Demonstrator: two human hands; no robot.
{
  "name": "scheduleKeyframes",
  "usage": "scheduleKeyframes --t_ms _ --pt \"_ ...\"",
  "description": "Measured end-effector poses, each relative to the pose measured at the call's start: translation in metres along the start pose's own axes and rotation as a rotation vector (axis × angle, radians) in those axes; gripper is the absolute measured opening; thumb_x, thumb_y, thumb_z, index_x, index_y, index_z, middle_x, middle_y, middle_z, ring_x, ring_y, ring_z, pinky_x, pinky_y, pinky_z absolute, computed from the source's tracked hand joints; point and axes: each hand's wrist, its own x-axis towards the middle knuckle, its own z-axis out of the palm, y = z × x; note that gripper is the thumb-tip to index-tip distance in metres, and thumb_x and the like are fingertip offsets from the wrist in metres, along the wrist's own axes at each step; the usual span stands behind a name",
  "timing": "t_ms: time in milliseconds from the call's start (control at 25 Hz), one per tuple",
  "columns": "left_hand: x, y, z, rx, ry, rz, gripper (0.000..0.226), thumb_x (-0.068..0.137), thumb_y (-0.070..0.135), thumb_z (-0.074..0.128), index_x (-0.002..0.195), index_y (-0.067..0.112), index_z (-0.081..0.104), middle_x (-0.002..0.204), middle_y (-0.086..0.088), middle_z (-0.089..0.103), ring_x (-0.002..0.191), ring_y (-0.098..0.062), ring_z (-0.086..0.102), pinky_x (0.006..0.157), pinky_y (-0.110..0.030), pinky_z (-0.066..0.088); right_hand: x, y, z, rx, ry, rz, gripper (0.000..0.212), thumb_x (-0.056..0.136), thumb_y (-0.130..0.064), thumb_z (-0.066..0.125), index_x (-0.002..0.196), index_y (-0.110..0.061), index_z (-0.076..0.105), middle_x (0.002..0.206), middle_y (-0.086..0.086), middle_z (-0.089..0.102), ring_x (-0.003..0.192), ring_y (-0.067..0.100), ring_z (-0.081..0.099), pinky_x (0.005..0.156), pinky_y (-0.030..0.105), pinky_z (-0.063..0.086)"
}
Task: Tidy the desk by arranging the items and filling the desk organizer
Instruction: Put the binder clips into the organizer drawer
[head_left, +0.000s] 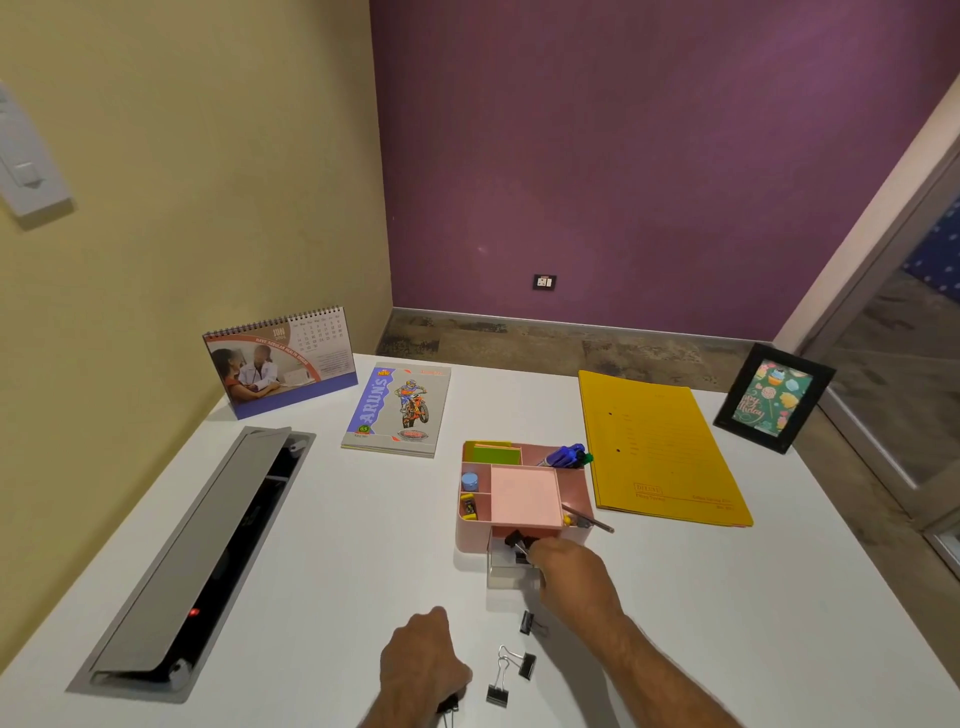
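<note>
Two bare hands work over a white desk (322, 545), both reaching in from the near edge. The right hand (563, 564) stretches forward, forearm angled up from the lower right, its fingers pinched around a black binder clip (515, 540) held at the mouth of a clear drawer (511, 571) pulled out from the front of the pink desk organizer (524, 501). The left hand (423, 660) rests nearer the edge, knuckles up and curled into a loose fist; a dark binder clip (448, 705) shows just under it, so it seems clenched on that clip, though the fingers hide the contact.

Biggest on the desk is a long grey cable hatch (192, 556) with its lid propped open along the left side. A yellow file folder (660, 447) lies flat to the right of the organizer, a notebook with a motorbike cover (397, 410) lies to its upper left, and a spiral desk calendar (280, 358) stands against the left wall. A black picture frame (774, 397) stands at the far right corner.

The organizer holds green and yellow sticky notes (493, 452) in its back left compartment, blue pens and a green marker (569, 457) at back right, a small blue cap-like item (470, 480) and a yellow-black item (468, 505) in two small left cells, and a pencil (587, 519) leaning out at the front right. Its large central tray is pink.

Three loose binder clips lie between the hands: one (527, 622) beside the right wrist, two more (525, 664) (497, 693) nearer the edge.
</note>
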Motion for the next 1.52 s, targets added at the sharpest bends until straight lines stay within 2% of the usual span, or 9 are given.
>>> scheduleKeyframes --t_ms 200,360,480,680,840,1000,1200,1360,1520 --pt "0.002 -0.019 -0.009 -0.286 -0.169 0.409 0.049 0.053 0.061 0.078 0.083 0.028 0.058 0.087 0.012 0.057 0.073 -0.004 0.050 0.065 -0.022 0.040 -0.004 0.010 0.002 0.050 0.084 -0.048 0.018 0.070 -0.018 0.060 0.082 -0.021 0.073 0.081 -0.004 0.072 0.080 0.017 0.065 0.070 0.025 0.049" --pt "-0.001 -0.032 -0.025 -0.104 -0.272 0.617 0.035 0.063 0.038 0.076 0.093 0.047 0.060 0.103 0.015 0.052 0.092 -0.001 0.051 0.073 -0.015 0.038 -0.011 0.014 0.003 0.106 0.202 -0.065 0.016 0.065 -0.018 0.063 0.077 -0.021 0.073 0.075 -0.006 0.072 0.074 0.014 0.064 0.069 0.020 0.045" --pt "0.000 -0.031 -0.022 -0.026 -0.210 0.678 0.040 0.073 0.019 0.069 0.108 0.038 0.067 0.105 0.011 0.052 0.098 -0.004 0.050 0.077 -0.012 0.038 -0.011 0.017 0.005 0.133 0.241 -0.041 0.017 0.065 -0.017 0.066 0.081 -0.022 0.074 0.079 -0.007 0.072 0.078 0.013 0.065 0.073 0.020 0.046" --pt "0.005 -0.027 -0.012 0.062 -0.162 0.685 0.031 0.077 0.017 0.076 0.107 0.025 0.072 0.097 0.011 0.051 0.091 -0.006 0.047 0.061 -0.010 0.030 -0.012 0.019 0.010 0.162 0.273 -0.051 0.019 0.068 -0.018 0.060 0.082 -0.022 0.073 0.082 -0.008 0.071 0.081 0.013 0.064 0.074 0.021 0.048" --pt "0.005 -0.030 -0.009 0.016 -0.085 0.605 0.028 0.076 0.020 0.070 0.102 0.029 0.075 0.089 0.015 0.058 0.083 -0.005 0.054 0.063 -0.013 0.039 -0.014 0.015 0.011 0.203 0.322 -0.049 0.020 0.068 -0.016 0.060 0.082 -0.021 0.073 0.082 -0.008 0.072 0.082 0.013 0.064 0.074 0.019 0.046" --pt "0.001 -0.029 -0.010 -0.195 0.091 0.509 0.018 0.073 0.027 0.061 0.082 0.038 0.072 0.082 0.020 0.064 0.075 0.001 0.059 0.062 -0.006 0.042 -0.016 0.008 0.016 0.359 0.399 -0.078 0.021 0.069 -0.012 0.062 0.084 -0.020 0.075 0.084 -0.010 0.072 0.080 0.008 0.063 0.070 0.020 0.054" --pt "0.008 -0.008 -0.021 -0.574 0.302 0.506 0.021 0.073 0.021 0.073 0.077 0.041 0.068 0.083 0.018 0.068 0.076 0.000 0.064 0.066 -0.016 0.051 -0.015 -0.013 0.013 0.721 0.176 0.051 0.026 0.073 -0.032 0.070 0.097 -0.026 0.075 0.087 -0.016 0.072 0.077 0.003 0.066 0.067 0.013 0.052" --pt "0.015 0.012 -0.025 -0.629 0.449 0.557 0.020 0.074 0.020 0.080 0.092 0.024 0.073 0.085 0.023 0.063 0.069 -0.005 0.063 0.064 -0.017 0.052 -0.012 -0.027 0.006 0.867 0.104 0.054 0.029 0.070 -0.016 0.077 0.098 -0.024 0.075 0.084 -0.009 0.073 0.081 0.005 0.068 0.073 0.020 0.056" --pt "0.015 0.024 -0.023 -0.737 0.527 0.490 0.021 0.074 0.020 0.083 0.090 0.026 0.070 0.087 0.018 0.067 0.061 -0.008 0.062 0.061 -0.022 0.054 -0.009 -0.024 0.002 0.990 0.130 0.152 0.032 0.072 -0.001 0.075 0.087 -0.029 0.074 0.076 -0.001 0.073 0.072 0.013 0.068 0.069 0.032 0.060"
